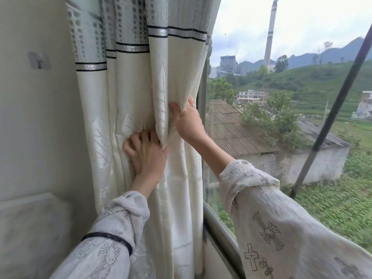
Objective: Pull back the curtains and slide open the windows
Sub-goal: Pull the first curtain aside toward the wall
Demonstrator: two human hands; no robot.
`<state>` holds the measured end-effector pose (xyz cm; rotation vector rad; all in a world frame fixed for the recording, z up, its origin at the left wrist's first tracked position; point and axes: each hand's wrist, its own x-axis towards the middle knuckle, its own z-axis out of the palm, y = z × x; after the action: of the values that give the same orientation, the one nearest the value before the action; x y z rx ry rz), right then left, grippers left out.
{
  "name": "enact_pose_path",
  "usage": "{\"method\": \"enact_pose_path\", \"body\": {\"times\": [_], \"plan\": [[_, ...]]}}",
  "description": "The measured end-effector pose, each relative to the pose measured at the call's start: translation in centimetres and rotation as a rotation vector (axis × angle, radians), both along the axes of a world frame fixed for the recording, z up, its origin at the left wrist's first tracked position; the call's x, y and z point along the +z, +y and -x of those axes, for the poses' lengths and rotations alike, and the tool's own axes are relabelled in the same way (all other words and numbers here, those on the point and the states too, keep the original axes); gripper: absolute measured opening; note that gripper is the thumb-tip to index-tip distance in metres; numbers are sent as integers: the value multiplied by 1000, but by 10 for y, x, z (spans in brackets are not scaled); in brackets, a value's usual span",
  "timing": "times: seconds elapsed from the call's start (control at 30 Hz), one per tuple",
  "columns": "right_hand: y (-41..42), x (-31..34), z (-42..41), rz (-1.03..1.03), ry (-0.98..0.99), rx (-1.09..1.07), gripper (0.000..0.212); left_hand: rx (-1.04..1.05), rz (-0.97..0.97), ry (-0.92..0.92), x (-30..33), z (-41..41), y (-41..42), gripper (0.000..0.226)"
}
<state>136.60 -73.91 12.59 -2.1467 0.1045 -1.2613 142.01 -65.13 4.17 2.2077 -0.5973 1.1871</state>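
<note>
A cream curtain (128, 81) with dark stripes and a grey dotted top hangs bunched in folds at the left of the window. My left hand (148, 152) grips a fold of it, fingers curled into the cloth. Higher and to the right, my right hand (188, 122) grips the curtain's right edge, thumb in front and fingers hidden behind the cloth; a ring shows on one finger. Right of the curtain the window glass (281, 117) is uncovered and shows roofs, trees and a chimney outside.
A pale wall (36, 117) stands left of the curtain, with a white cushioned surface (32, 228) below it. The window's lower frame (221, 236) runs diagonally at bottom right. A dark bar (334, 109) crosses the glass.
</note>
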Motion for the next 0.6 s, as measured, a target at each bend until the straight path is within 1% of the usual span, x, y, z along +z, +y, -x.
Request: {"method": "enact_pose_path", "body": {"times": [0.13,0.33,0.47,0.6], "plan": [[-1,-1,-39,-16,13,4,38,22,-12,0,-1,-37,-3,30],[-8,5,-89,4,-2,-26,39,-26,-29,15,5,-94,-12,32],[-15,6,-121,-47,52,-45,42,-42,-48,-4,5,-127,-20,33],[-25,5,-152,-48,110,-76,40,-49,-52,-27,1,-161,-30,32]]}}
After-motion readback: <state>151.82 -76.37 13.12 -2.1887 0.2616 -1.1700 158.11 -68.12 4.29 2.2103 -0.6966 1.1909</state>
